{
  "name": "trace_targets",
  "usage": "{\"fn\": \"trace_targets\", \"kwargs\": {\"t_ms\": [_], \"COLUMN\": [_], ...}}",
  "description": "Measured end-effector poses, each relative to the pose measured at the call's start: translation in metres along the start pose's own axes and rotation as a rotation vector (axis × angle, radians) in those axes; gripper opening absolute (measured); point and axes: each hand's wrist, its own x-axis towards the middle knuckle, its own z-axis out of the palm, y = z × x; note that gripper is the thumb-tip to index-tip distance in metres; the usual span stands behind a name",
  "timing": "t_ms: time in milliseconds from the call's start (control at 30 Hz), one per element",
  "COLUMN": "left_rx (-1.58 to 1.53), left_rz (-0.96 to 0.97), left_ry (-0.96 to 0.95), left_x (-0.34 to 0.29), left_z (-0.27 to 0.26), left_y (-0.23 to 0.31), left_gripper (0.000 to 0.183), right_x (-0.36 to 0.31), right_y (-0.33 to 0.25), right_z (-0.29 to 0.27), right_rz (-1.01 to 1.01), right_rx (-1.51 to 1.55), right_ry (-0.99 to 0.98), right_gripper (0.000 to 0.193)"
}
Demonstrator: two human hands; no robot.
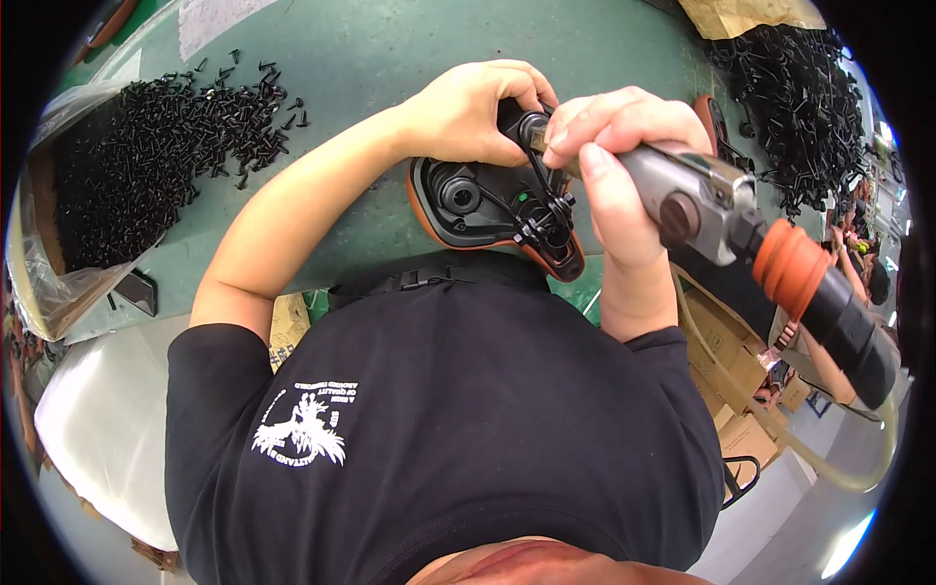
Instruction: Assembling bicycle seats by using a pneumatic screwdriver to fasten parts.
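Observation:
A bicycle saddle (495,222) lies upside down on the green table edge against my body. Its black underside with springs and a metal frame faces up, and a brown rim runs around it. My left hand (470,112) grips its far part, thumb and fingers closed around the edge. In my right hand (629,136) is a silver air screwdriver (700,200) with an orange ring and a black-wrapped rear end. The tool's tip points left at the saddle's far spring area, close to my left fingertips. My fingers hide the exact contact there.
Loose black screws (146,166) spill from a plastic-lined box (39,253) on the left. Many black metal parts (790,112) are heaped at the far right. A pale hose (829,476) hangs from the tool near cardboard boxes (717,341). Another person's arm (829,363) shows at right.

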Motion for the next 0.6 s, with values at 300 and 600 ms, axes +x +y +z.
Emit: {"fn": "trace_targets", "kwargs": {"t_ms": [300, 600], "left_rx": [0.229, 0.166], "left_rz": [0.022, -0.175], "left_ry": [0.176, 1.415], "left_x": [-0.018, -0.077], "left_z": [-0.006, -0.268], "left_y": [0.019, -0.045], "left_gripper": [0.043, 0.040], "right_x": [-0.014, -0.074], "right_y": [-0.030, 0.016], "right_z": [-0.012, -0.121], "right_rz": [-0.136, 0.367], "right_rx": [0.133, 0.023], "right_ry": [0.152, 1.155], "right_gripper": [0.029, 0.022]}}
